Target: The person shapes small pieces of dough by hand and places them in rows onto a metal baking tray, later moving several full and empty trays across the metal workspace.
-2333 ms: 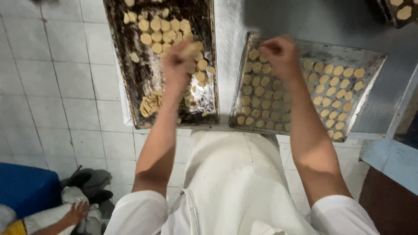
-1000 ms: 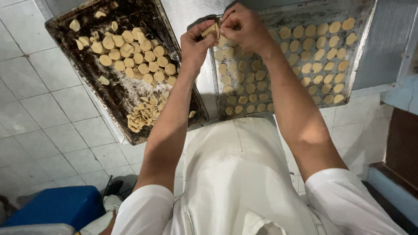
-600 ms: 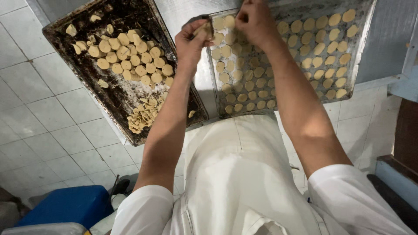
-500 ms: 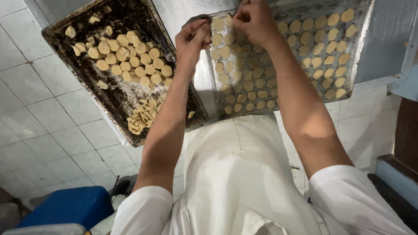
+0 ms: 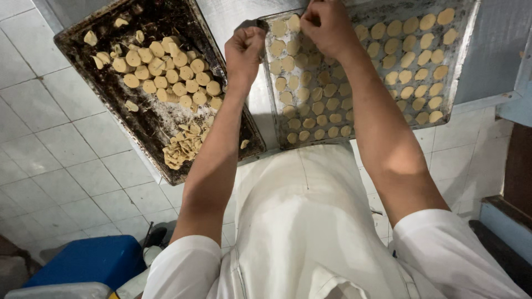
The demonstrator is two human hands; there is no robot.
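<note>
Viewed from above, 2 baking trays lie side by side on a steel counter. The left hand is curled into a loose fist over the gap between the trays; whether it grips any dough cannot be told. The right hand hovers over the near-left corner of the shiny tray, fingertips pinched together, apparently on 1 dough disc among the rows.

Good practice for laying discs out, as a judgement: set each piece flat, just beside its neighbours without touching, and keep rows straight so the sheet fills evenly.

The discs are pale yellow, round, flat-topped and matte, probably soft enough to dent under a hard pinch. The dark tray is blackened, crusted and dusted with flour; it carries loose discs and a heap of thin offcuts. White tiled floor lies below, with a blue container on it.
</note>
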